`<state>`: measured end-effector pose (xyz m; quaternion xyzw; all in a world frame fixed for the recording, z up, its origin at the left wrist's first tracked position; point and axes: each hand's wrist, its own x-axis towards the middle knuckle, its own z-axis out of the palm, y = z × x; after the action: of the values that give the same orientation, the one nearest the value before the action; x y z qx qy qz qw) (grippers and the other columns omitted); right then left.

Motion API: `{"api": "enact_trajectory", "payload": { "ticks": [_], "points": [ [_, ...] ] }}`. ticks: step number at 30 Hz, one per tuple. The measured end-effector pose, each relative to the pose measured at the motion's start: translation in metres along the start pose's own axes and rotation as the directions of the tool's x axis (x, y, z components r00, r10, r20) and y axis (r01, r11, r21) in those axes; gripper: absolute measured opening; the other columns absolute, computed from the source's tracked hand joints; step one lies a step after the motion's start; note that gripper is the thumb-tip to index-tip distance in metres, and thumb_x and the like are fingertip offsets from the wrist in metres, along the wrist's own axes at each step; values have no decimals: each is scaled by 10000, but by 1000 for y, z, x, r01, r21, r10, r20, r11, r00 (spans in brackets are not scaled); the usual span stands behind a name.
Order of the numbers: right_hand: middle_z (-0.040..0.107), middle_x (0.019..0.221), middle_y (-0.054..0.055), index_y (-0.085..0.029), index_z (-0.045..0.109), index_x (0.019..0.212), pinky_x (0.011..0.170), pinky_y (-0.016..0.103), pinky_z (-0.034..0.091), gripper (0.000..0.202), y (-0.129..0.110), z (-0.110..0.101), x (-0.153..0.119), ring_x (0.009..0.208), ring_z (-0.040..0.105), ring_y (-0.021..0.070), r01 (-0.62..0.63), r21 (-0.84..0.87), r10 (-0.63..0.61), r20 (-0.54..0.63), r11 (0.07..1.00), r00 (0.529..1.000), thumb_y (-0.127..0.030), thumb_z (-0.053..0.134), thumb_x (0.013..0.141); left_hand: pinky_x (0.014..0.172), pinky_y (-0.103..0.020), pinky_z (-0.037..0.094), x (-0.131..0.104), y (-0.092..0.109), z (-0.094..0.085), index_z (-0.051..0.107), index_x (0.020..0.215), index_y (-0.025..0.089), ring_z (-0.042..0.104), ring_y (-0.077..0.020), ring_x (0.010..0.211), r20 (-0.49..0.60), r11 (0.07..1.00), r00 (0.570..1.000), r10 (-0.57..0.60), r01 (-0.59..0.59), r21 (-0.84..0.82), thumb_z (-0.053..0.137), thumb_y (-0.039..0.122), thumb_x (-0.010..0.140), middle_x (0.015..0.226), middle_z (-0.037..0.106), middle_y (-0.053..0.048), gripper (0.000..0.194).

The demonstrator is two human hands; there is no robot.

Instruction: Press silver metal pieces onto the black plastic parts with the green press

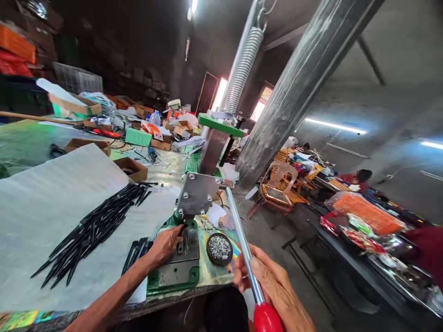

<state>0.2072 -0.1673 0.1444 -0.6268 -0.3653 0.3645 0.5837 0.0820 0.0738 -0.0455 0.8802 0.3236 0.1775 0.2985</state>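
My left hand [168,243] is closed in a pinch under the head of a green bench press [173,284]. A small dark piece shows at its fingertips; most of it is hidden. My right hand [272,279] is wrapped round the press's steel lever [238,226], just above its red knob [266,318]. Between the hands, a round black dish [219,249] holds many small shiny metal pieces. Left of the press base lies a small group of black strips [133,252], partly behind my left forearm. A larger pile of long, tapered black strips [93,230] rests on white sheeting.
Above the press rises a coil spring [244,67]. Open cardboard boxes [131,169] and a green box [138,137] stand farther back on the bench. A slanting pillar [287,97] and a chair [278,186] are to the right, before another cluttered table where a person [360,182] sits.
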Motion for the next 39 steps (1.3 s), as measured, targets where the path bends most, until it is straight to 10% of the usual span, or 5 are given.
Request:
{"api": "enact_trajectory", "payload": {
  "ticks": [12, 39],
  "points": [
    [591, 780, 58, -196, 644, 1018, 470, 233, 451, 297, -1, 0, -11, 572, 549, 138, -278, 171, 242, 205, 945, 948, -374, 681, 783, 698, -264, 382, -2, 7, -2, 516, 1002, 145, 578, -197, 803, 40, 1000, 999, -15, 15, 13, 432, 134, 824, 860, 613, -71, 198],
    [553, 651, -12, -160, 518, 952, 375, 200, 364, 367, 87, 35, 14, 392, 438, 80, -86, -80, 80, -84, 993, 993, -461, 637, 779, 687, -269, 404, 1, -3, 7, 484, 1189, 143, 603, -214, 829, 51, 1000, 999, -19, 19, -16, 455, 184, 835, 924, 650, -89, 357]
  ]
}}
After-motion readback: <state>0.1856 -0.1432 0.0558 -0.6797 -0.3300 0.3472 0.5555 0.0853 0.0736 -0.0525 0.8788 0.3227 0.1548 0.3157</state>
